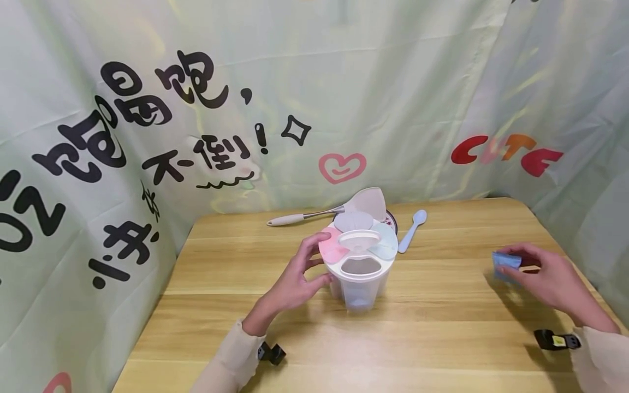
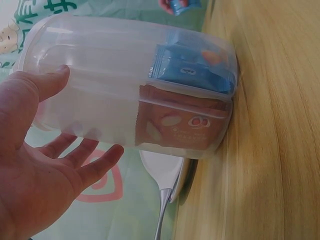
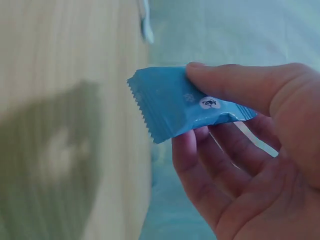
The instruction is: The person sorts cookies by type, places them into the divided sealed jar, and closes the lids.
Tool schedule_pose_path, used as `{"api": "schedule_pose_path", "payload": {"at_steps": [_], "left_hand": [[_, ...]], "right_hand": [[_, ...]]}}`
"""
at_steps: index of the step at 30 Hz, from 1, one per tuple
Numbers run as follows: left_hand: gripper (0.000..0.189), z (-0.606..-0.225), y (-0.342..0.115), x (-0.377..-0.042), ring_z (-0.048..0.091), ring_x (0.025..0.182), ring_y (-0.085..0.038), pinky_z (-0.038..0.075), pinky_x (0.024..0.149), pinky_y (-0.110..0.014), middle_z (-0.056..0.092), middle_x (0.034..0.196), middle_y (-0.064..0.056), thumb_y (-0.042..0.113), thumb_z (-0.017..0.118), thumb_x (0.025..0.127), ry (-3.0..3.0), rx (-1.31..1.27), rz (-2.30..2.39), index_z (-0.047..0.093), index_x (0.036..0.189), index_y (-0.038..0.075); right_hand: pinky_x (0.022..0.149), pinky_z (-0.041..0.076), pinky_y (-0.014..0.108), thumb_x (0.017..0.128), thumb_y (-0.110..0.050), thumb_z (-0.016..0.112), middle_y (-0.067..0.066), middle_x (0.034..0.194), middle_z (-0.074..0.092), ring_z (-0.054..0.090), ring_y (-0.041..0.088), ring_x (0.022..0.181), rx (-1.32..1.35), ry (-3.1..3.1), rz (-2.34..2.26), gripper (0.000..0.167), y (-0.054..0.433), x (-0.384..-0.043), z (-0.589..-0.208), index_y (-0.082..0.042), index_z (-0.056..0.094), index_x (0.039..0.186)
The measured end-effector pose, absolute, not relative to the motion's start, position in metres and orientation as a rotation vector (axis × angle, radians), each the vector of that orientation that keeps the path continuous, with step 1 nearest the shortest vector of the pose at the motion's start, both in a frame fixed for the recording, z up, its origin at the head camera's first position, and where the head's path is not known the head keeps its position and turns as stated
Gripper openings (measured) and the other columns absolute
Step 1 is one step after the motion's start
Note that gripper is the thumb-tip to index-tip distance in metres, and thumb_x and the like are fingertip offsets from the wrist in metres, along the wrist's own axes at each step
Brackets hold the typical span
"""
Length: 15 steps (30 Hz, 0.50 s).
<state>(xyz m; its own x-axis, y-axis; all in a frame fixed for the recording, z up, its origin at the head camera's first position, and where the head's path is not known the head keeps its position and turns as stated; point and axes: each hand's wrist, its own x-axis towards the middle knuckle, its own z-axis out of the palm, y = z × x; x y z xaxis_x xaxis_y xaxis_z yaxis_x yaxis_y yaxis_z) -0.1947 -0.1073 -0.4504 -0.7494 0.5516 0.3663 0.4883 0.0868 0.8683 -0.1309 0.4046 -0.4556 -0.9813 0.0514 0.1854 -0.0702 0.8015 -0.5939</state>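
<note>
A clear plastic compartment container stands upright on the table, topped with pink, pale blue, grey and white flip lids. Its front white lid is raised above an opening. My left hand holds the container from the left, thumb against the wall and fingers up at the lid's rim. Through the wall in the left wrist view, a blue packet and a brown packet lie at the bottom in separate compartments. Off to the right, my right hand pinches a small blue snack packet between thumb and fingers, above the table.
Behind the container lie a spatula with a pale handle and a plate, partly hidden. A light blue spoon rests right of the container. Printed cloth hangs along the wooden table's back and sides.
</note>
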Motion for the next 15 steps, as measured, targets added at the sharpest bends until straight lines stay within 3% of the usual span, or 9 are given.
{"api": "schedule_pose_path", "payload": {"at_steps": [2,5,9,15], "left_hand": [[0.081,-0.451,-0.108,-0.195,0.054,0.150,-0.037,0.058,0.117,-0.050,0.042,0.172,-0.010,-0.006,0.079,0.095,2.274,1.088,1.780,0.036,0.161,0.013],[0.081,-0.451,-0.108,-0.195,0.054,0.150,-0.038,0.058,0.117,-0.050,0.041,0.172,-0.010,-0.006,0.078,0.095,2.270,1.086,1.784,0.036,0.161,0.012],[0.081,-0.451,-0.108,-0.194,0.055,0.149,-0.037,0.058,0.117,-0.049,0.041,0.172,-0.010,-0.007,0.078,0.095,2.267,1.081,1.786,0.036,0.161,0.013],[0.081,-0.451,-0.108,-0.195,0.055,0.149,-0.037,0.058,0.117,-0.050,0.042,0.172,-0.009,-0.006,0.079,0.094,2.267,1.091,1.786,0.037,0.161,0.013]], "right_hand": [[0.058,0.053,0.013,0.095,-0.013,0.086,0.036,0.118,0.073,0.050,-0.026,0.085,0.001,-2.793,0.954,0.038,0.398,-0.131,-0.449,0.001,0.071,0.127],[0.059,0.055,0.013,0.095,-0.015,0.086,0.004,0.108,0.079,0.055,-0.023,0.085,0.013,-2.775,1.005,0.039,0.389,-0.131,-0.439,0.000,0.071,0.128],[0.064,0.057,0.009,0.094,-0.013,0.087,-0.038,0.100,0.059,0.062,-0.018,0.084,0.065,-2.726,1.072,0.037,0.375,-0.130,-0.426,-0.003,0.072,0.127],[0.068,0.057,0.005,0.093,-0.007,0.087,-0.038,0.102,0.061,0.065,-0.015,0.085,0.161,-2.671,1.093,0.032,0.355,-0.133,-0.414,-0.005,0.075,0.122]]}}
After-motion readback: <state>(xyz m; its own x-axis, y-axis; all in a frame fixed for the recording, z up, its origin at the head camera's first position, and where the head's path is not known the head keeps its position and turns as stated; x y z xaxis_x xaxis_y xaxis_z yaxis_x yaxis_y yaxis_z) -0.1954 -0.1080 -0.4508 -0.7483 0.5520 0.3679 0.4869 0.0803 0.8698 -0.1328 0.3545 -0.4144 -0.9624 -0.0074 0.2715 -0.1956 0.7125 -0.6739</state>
